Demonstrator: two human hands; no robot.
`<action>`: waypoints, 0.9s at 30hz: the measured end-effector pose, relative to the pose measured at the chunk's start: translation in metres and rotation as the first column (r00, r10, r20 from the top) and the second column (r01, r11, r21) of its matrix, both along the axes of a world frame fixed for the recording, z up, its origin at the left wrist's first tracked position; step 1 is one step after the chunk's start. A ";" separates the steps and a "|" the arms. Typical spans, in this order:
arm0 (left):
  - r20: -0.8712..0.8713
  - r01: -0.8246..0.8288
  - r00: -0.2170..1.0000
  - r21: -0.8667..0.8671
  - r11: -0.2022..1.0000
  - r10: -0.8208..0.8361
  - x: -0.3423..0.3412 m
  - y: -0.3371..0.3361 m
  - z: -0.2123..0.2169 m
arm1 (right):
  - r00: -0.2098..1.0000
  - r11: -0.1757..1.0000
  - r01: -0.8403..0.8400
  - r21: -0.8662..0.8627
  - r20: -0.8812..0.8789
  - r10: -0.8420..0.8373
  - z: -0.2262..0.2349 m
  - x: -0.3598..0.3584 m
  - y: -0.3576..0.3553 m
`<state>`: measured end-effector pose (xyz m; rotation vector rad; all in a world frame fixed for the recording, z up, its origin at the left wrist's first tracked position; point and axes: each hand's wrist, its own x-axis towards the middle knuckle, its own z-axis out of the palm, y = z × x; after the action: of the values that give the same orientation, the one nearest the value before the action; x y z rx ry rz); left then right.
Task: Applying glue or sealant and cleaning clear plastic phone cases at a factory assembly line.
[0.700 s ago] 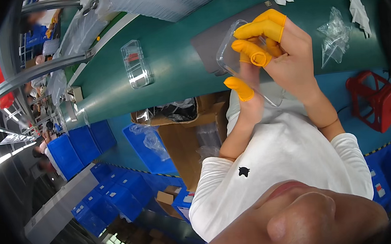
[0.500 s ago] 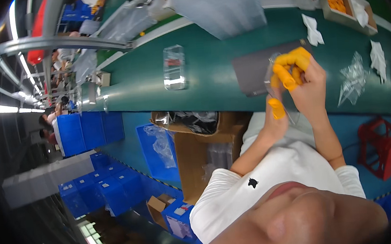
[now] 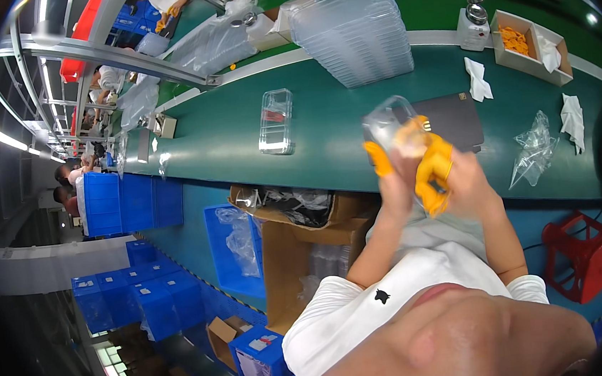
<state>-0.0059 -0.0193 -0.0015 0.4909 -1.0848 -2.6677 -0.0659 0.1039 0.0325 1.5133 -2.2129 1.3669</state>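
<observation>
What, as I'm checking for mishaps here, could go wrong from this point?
The clear plastic tray, held in the left hand near the edge of the green table, might slip and fall. The right hand, close by, could knock it. The tall stack of clear trays could topple if bumped.

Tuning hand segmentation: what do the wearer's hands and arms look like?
Orange-yellow finger cots: one plainly visible on the left hand, several on the right hand; motion blur hides the exact count. No full gloves. Short white sleeves, forearms bare below.
</observation>
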 end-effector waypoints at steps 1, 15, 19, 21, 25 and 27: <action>0.006 0.001 1.000 0.011 1.000 -0.001 -0.003 -0.009 0.002 | 0.993 0.996 -0.076 0.046 0.094 0.071 0.009 0.006 0.005; -0.076 0.090 0.990 -0.333 0.939 -0.122 0.001 0.016 0.004 | 0.934 0.919 0.357 -0.168 0.093 -0.346 0.012 -0.011 -0.020; -0.064 0.117 0.984 -0.455 0.883 -0.164 0.006 0.019 -0.003 | 0.943 0.926 0.332 -0.179 0.067 -0.325 0.009 -0.011 -0.021; -0.053 0.106 0.987 -0.499 0.860 -0.153 0.007 0.021 -0.001 | 0.946 0.928 0.325 -0.183 0.050 -0.321 0.006 -0.012 -0.021; -0.018 0.119 0.989 -0.473 0.873 -0.145 0.012 0.019 -0.004 | 0.956 0.950 0.291 -0.115 -0.010 -0.295 0.004 -0.011 -0.018; -0.009 0.128 0.989 -0.421 0.898 -0.146 0.011 0.014 -0.002 | 0.961 0.957 0.275 -0.092 -0.005 -0.277 0.001 -0.010 -0.013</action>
<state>0.0053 -0.0052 -0.0034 0.2820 -1.6798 -2.4310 -0.0758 0.0906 0.0331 1.1296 -2.2155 1.3387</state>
